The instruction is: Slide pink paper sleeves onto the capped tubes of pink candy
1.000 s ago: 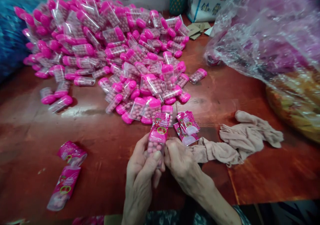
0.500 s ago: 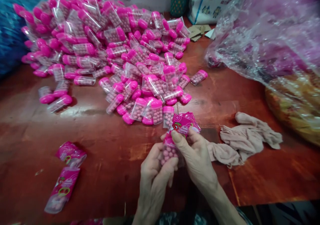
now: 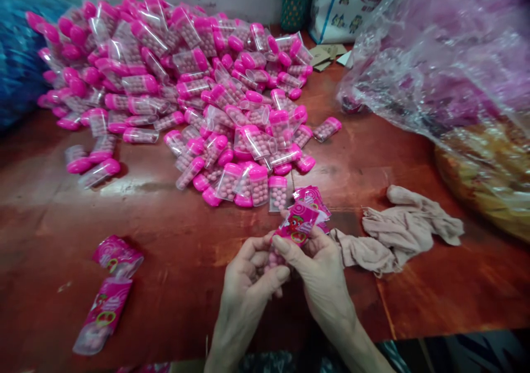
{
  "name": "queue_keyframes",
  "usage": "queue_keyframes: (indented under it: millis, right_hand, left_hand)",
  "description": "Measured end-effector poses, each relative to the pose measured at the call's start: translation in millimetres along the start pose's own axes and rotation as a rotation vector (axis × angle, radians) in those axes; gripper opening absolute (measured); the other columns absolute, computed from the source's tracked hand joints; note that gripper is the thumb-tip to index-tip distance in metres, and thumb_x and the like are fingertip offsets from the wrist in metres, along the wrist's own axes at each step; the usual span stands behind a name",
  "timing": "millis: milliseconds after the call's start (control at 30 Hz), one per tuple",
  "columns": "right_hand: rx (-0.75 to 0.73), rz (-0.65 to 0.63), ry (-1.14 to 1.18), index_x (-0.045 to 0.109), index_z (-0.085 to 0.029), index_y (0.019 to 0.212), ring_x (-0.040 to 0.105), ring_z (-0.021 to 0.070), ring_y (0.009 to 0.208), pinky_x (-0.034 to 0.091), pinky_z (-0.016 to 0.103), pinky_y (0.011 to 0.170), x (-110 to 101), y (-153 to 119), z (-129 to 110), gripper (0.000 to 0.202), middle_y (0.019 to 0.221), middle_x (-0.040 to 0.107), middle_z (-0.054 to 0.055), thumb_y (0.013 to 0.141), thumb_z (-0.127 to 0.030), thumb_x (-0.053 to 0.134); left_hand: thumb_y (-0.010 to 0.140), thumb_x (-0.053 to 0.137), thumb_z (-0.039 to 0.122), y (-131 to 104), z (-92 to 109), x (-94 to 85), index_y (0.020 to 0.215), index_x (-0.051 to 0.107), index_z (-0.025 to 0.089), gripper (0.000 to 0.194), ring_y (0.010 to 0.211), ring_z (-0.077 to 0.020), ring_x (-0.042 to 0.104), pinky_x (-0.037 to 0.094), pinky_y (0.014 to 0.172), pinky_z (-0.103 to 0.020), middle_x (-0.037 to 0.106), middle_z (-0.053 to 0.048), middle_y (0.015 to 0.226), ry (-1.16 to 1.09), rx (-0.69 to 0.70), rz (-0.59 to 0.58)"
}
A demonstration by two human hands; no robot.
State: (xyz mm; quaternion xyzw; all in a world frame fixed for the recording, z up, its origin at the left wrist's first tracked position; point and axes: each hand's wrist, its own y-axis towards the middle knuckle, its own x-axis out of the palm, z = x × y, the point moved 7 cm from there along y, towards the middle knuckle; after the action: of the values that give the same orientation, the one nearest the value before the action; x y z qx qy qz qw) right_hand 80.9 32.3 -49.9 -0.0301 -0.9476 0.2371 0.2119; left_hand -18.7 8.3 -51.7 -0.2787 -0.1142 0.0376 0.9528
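Right fingers: the thumb and fingers (image 3: 289, 250) of the right hand (image 3: 325, 271) are pinching the lower part of a shiny pink wrapper (image 3: 298, 222), the thumb lying across its printed face.
Left fingers: the left hand (image 3: 246, 291) is gripping a small clear bottle (image 3: 273, 258), its thumb bending in at the near end and its other fingers curling round the far side.
Held bottle: it is tilting in front of the heap (image 3: 178, 80) of pink-capped bottles, toward that heap's right end, and its pink balls are showing between the hands.
Held wrapper: it is pointing from the bottle toward the heap's right front edge; how far it is reaching over the bottle, the fingers are hiding.
Spare wrappers: a little stack (image 3: 311, 194) is lying just off the heap's right front edge, partly disappearing behind the held wrapper.
Wrapped bottles: a pair (image 3: 101, 312) is lying well in front of the heap's left part.
Stray bottle: one (image 3: 327, 129) is lying just beside the heap's right edge.
Cloth: a beige cloth (image 3: 408, 226) is crumpling to the right front of the heap.
Plastic: a big clear bag (image 3: 434, 74) is bulging to the heap's right, and a blue one (image 3: 20, 69) is sitting at its left.
Cardboard: scraps (image 3: 327, 52) are lying beside the heap's back right end.
Bags: a dotted green bag (image 3: 295, 3) and a white printed bag (image 3: 351, 8) are standing behind that end.
Tabletop: the red-brown tabletop (image 3: 447, 295) is stretching under the heap.
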Motion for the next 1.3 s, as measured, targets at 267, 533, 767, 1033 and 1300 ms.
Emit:
queue_keyframes:
  millis: [267,533,767,1033,1300]
  right_hand:
    - [-0.066,-0.137,-0.095,0.059,-0.020,0.088,0.057,0.0084,0.065,0.046,0.017,0.056,11,-13,-8,0.016,0.071,0.061,-0.003,0.081,-0.033,0.065]
    - [-0.027,-0.186,0.035,0.061,-0.022,0.094,0.057,0.0082,0.074,0.045,0.019,0.069,4,-13,-1,0.016,0.080,0.062,-0.002,0.092,-0.033,0.049]
    - [0.045,-0.326,0.010,0.058,-0.017,0.093,0.060,0.0078,0.058,0.048,0.020,0.056,9,-11,-4,0.022,0.073,0.064,0.001,0.094,-0.033,0.043]
    - [0.115,-0.375,0.064,0.052,-0.015,0.083,0.055,0.0070,0.041,0.048,0.020,0.047,16,-12,2,0.025,0.058,0.061,-0.001,0.095,-0.032,0.039]
    - [0.132,-0.381,0.122,0.054,-0.014,0.085,0.056,0.0084,0.044,0.043,0.017,0.038,18,-12,1,0.027,0.065,0.061,0.000,0.092,-0.038,0.043]
  left_hand:
    - [0.073,0.067,0.029,-9,15,-7.5,0.073,0.061,0.016,0.014,0.040,-0.0053,0.046,0.035,0.039,-0.015,0.056,0.005,0.049,0.025,0.147,0.207]
    - [0.077,0.063,0.017,-22,51,-7.1,0.081,0.072,0.022,0.012,0.040,-0.0071,0.052,0.045,0.043,-0.016,0.059,0.007,0.048,0.515,0.560,0.251]
    - [0.073,0.066,0.009,-24,75,-3.3,0.087,0.072,0.019,0.018,0.056,-0.0087,0.065,0.052,0.060,-0.014,0.073,0.004,0.070,0.790,0.785,0.329]
    - [0.077,0.061,0.008,-21,83,-0.6,0.091,0.070,0.009,0.017,0.065,-0.0123,0.068,0.053,0.068,-0.017,0.075,-0.004,0.078,0.985,0.968,0.211]
    - [0.082,0.055,0.011,-26,84,12.9,0.092,0.069,0.005,0.019,0.068,-0.0167,0.069,0.052,0.069,-0.021,0.074,-0.010,0.078,1.206,1.096,0.250]
